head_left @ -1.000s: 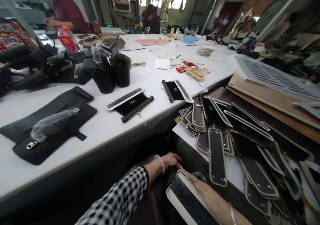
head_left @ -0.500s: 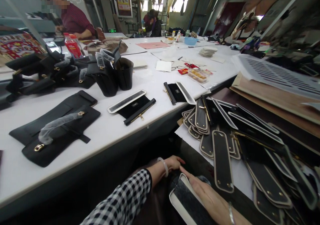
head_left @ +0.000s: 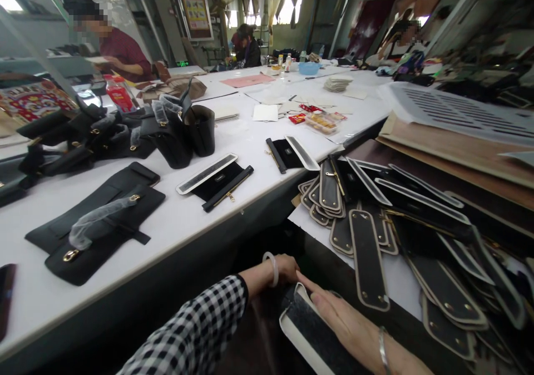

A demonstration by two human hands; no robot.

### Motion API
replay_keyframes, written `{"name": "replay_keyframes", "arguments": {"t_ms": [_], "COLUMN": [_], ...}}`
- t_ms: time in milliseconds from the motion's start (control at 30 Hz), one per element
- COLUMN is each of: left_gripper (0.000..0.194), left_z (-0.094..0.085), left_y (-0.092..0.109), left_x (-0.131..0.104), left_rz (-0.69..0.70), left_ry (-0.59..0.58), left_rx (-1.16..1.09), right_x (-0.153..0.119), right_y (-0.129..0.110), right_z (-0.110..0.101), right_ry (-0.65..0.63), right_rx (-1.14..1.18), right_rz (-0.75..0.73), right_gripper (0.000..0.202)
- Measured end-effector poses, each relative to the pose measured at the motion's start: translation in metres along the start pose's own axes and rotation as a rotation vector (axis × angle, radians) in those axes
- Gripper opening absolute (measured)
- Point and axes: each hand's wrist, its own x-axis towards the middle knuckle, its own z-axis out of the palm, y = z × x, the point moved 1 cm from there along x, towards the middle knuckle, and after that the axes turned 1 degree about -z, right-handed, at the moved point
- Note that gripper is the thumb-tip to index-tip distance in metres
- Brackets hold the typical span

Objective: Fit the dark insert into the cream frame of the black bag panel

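Note:
Low at the front, below the table edge, both hands are close together. My left hand (head_left: 286, 268), with a pale bangle and a checked sleeve, is closed, its fingers bent down and partly hidden. My right hand (head_left: 336, 312), with a silver bracelet, grips the side of a black bag panel with white edging (head_left: 311, 330); its forefinger reaches to my left hand. To the right lies a heap of dark strips (head_left: 369, 258) with pale borders and brass studs. Black zipped pocket pieces (head_left: 362, 180) are mixed in.
On the white table (head_left: 233, 236) lie two zipped pocket pieces, one nearer (head_left: 219, 180) and one farther (head_left: 290, 153). A flat black bag body (head_left: 104, 225) is at left, with upright black bags (head_left: 200, 127) behind. Brown boards (head_left: 450, 163) border the right. Other people sit farther back.
The camera view has shifted slightly, bringing a dark object in at the left edge. Both hands stay close together, and the right keeps its grip on the panel.

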Motion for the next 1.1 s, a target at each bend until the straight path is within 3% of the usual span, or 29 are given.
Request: {"name": "replay_keyframes", "arguments": {"t_ms": [133,300,433,700,800,967,1100], "left_gripper": [0.023,0.028,0.031,0.034,0.033,0.031,0.029], "left_z": [-0.020,-0.011,-0.005,-0.012,-0.012,-0.010,-0.005], "left_y": [0.036,0.065,0.071,0.081,0.082,0.087,0.099], "left_x": [-0.023,-0.057,-0.065,-0.076,-0.079,-0.081,-0.081], "left_rz": [0.075,0.149,0.138,0.164,0.205,0.270,0.270], "left_ry": [-0.105,-0.345,-0.386,-0.376,-0.363,-0.376,-0.340], "left_rx": [0.119,0.189,0.277,0.453,0.533,0.658,0.747], "right_x": [-0.017,-0.047,-0.081,-0.139,-0.140,-0.118,-0.102], "right_y": [0.011,0.027,0.031,0.044,0.045,0.031,0.039], "right_z": [-0.004,-0.009,-0.018,-0.025,-0.024,-0.026,-0.012], "right_ry": [-0.027,-0.022,-0.020,0.163,0.157,0.127,0.136], "right_rx": [0.045,0.100,0.164,0.242,0.227,0.117,0.049], "right_rz": [0.028,0.037,0.080,0.229,0.258,0.249,0.203], "right_gripper": [0.073,0.075,0.068,0.061,0.056,0.051,0.054]}}
